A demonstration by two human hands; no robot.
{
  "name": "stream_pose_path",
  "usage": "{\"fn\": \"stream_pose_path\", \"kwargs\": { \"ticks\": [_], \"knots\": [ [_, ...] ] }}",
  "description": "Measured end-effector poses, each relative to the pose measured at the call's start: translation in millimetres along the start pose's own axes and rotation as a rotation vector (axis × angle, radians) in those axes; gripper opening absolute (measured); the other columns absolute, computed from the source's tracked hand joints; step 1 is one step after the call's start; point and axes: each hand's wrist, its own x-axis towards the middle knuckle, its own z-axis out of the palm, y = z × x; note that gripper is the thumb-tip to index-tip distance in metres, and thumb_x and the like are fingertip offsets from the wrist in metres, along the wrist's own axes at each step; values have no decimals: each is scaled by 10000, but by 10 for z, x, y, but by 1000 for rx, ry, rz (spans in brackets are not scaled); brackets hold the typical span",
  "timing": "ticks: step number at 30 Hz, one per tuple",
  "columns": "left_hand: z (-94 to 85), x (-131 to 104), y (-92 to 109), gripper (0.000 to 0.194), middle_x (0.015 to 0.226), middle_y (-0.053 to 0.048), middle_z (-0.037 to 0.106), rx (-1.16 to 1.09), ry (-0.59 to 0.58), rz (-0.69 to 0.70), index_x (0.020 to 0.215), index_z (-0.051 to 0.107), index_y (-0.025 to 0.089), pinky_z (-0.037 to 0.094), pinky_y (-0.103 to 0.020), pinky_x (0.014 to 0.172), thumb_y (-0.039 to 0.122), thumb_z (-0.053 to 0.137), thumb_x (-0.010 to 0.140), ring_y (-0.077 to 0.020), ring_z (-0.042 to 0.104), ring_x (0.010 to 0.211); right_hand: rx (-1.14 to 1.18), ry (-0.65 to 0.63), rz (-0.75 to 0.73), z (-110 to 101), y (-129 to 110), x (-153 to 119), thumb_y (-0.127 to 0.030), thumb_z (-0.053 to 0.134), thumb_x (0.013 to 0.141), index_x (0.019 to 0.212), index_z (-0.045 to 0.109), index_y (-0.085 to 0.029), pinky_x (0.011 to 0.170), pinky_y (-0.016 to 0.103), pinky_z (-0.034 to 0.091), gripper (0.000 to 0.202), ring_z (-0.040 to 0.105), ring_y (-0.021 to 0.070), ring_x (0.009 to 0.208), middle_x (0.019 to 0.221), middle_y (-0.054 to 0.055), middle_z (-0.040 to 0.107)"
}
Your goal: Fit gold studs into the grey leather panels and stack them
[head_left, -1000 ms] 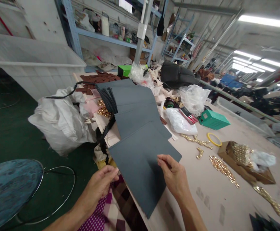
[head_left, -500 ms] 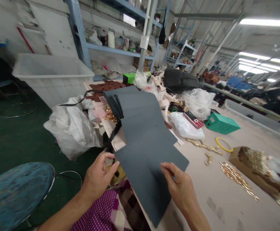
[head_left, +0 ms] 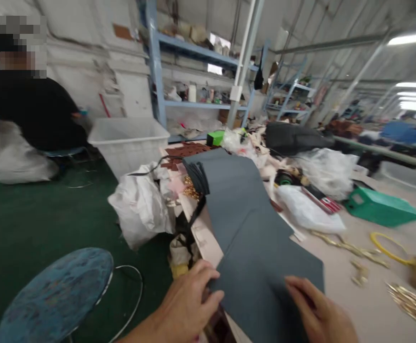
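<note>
Dark blue-grey sheets (head_left: 250,228) lie overlapped in a long row over the table's left edge, with the nearest one under my hands. My left hand (head_left: 189,297) is at the left edge of the nearest sheet, thumb and forefinger apart, with nothing visible between them. Over the right part of that sheet, my right hand (head_left: 318,309) has its fingers stretched and close together. It is slightly blurred, and I cannot tell whether the fingertips touch the sheet. Black strips (head_left: 196,176) lie beside the far sheets.
Right of the sheets are gold-coloured chain pieces (head_left: 358,250), a yellow ring (head_left: 390,247), a green box (head_left: 382,207) and plastic bags (head_left: 309,209). Left stand a blue stool (head_left: 57,295), a white sack (head_left: 139,205) and a white bin (head_left: 129,138). A person in black (head_left: 32,109) sits beyond.
The view has swung left, bringing the seated person into sight. My left hand has come closer to the sheet's edge. The nearest sheets overlap differently, with fewer separate edges showing.
</note>
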Motion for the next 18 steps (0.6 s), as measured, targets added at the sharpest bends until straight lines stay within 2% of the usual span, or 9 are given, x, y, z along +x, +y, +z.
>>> {"fn": "stream_pose_path", "kwargs": {
  "ticks": [2, 5, 9, 11, 14, 18],
  "knots": [
    [39, -67, -6, 271, 1278, -45, 576, 18, -26, 27, 1119, 636, 253, 507, -338, 922, 278, 518, 877, -214, 643, 1045, -47, -35, 74, -81, -78, -8, -482, 495, 876, 898, 691, -284, 696, 305, 561, 279, 712, 219, 769, 861, 5, 745],
    [79, -74, -41, 295, 1349, -55, 538, 34, -21, 54, 1148, 631, 255, 499, -340, 933, 315, 492, 895, -231, 631, 1094, -99, -67, 73, -115, -112, -2, -392, 448, 917, 881, 663, -251, 752, 334, 525, 259, 686, 222, 822, 873, 23, 725],
    [44, -61, -27, 218, 1126, -5, 645, -69, -168, 73, 1056, 653, 288, 490, -283, 877, 354, 509, 906, -193, 637, 1009, -155, -77, 27, -149, -134, -43, -270, 449, 946, 887, 621, -221, 748, 330, 481, 188, 646, 212, 822, 862, 27, 692],
    [27, -59, 0, 213, 1037, 1, 658, -136, -193, 66, 1039, 651, 281, 481, -278, 864, 369, 508, 909, -187, 630, 966, -193, -66, -9, -127, -212, -50, -221, 442, 964, 898, 601, -205, 740, 327, 461, 174, 620, 209, 810, 844, 28, 672],
    [27, -34, 26, 310, 1026, -27, 671, -260, -116, -41, 1057, 645, 238, 469, -317, 904, 465, 510, 896, -216, 624, 967, -238, -122, -126, 19, -424, -17, -144, 450, 965, 918, 597, -190, 763, 317, 440, 161, 578, 206, 834, 849, 31, 656],
    [24, 28, -12, 481, 962, -42, 683, -437, -75, -206, 1090, 623, 199, 493, -319, 806, 604, 526, 849, -231, 630, 890, -335, -281, -280, 216, -690, 16, -79, 483, 932, 943, 621, -177, 797, 310, 424, 169, 542, 211, 868, 888, 47, 661]
  ]
}}
